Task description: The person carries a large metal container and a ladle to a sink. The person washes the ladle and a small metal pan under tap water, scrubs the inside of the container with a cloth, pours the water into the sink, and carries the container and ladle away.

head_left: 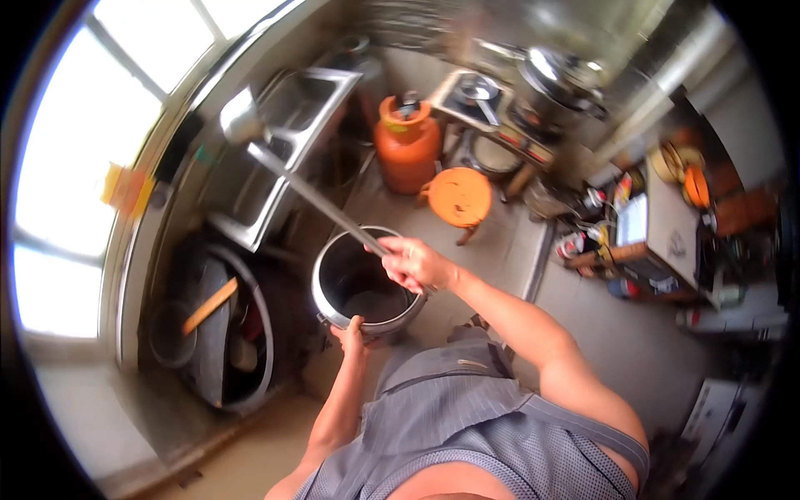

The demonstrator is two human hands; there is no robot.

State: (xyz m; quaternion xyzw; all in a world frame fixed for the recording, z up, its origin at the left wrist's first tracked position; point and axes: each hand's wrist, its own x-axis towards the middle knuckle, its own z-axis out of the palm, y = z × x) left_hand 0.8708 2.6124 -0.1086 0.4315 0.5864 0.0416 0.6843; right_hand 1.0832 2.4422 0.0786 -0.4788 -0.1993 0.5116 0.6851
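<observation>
My right hand (pixel 419 265) is closed round the long metal handle of a ladle (pixel 312 197). The ladle slants up and left, its bowl raised near the sink by the window. Below it is a deep metal pot (pixel 321 293) with a shiny rim and a dark inside; what it contains is hard to make out. At the pot's near side my left hand (pixel 351 335) grips the rim, thumb on top and fingers partly hidden underneath. My right hand overlaps the pot's right edge; whether it touches the rim I cannot tell.
A steel sink (pixel 265 198) runs along the left. Beyond the pot stand an orange gas cylinder (pixel 407 152) and an orange stool (pixel 460 197). A large dark tub (pixel 268 333) holds a wooden piece (pixel 210 306). A big lidded pot (pixel 540 87) and a cluttered table (pixel 673 225) are at right.
</observation>
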